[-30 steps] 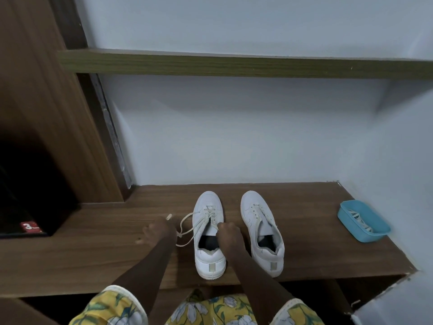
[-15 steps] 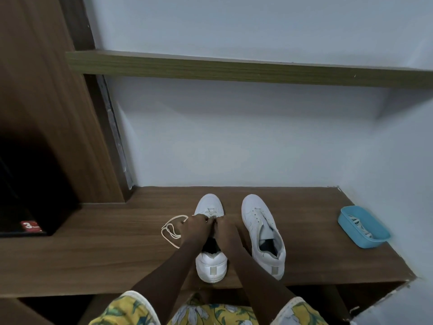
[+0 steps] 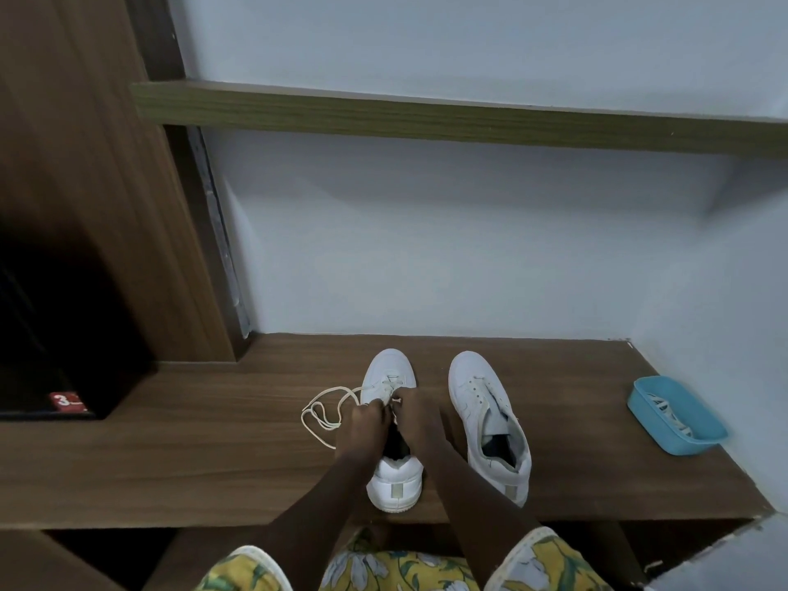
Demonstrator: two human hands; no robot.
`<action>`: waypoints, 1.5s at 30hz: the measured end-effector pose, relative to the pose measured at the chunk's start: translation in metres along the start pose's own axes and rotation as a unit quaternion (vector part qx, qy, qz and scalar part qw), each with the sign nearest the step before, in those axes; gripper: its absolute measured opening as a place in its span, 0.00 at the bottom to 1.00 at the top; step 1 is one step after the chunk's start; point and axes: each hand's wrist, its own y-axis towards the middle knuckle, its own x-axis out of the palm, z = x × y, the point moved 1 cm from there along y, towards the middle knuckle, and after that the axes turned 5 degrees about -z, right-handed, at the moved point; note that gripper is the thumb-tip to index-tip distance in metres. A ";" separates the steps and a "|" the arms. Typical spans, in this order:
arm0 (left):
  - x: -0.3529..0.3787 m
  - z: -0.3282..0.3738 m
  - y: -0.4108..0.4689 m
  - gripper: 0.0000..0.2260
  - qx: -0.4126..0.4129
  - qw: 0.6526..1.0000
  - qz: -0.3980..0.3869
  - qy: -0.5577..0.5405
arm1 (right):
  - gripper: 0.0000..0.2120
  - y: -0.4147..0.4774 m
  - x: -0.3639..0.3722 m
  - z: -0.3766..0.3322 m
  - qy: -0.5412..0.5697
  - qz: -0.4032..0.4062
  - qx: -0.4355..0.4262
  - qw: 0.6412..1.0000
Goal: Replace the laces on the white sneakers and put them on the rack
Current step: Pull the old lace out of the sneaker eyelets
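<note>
Over the sneaker [image 3: 391,368], left hand [image 3: 361,425] and right hand [image 3: 421,416] pinch the lace [image 3: 332,390]

One readable sign: a digit on a red label.
A small red label [image 3: 66,401] carries a white "3", followed by a short white mark too small to read. It sits on the bottom edge of the dark cabinet recess [image 3: 51,326], at nine o'clock from the left white sneaker [image 3: 389,368], well apart.
</note>
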 end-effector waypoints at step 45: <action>0.006 -0.001 -0.001 0.09 -0.044 0.999 -0.019 -0.019 | 0.13 0.003 0.005 0.000 -0.049 0.066 -0.027 0.996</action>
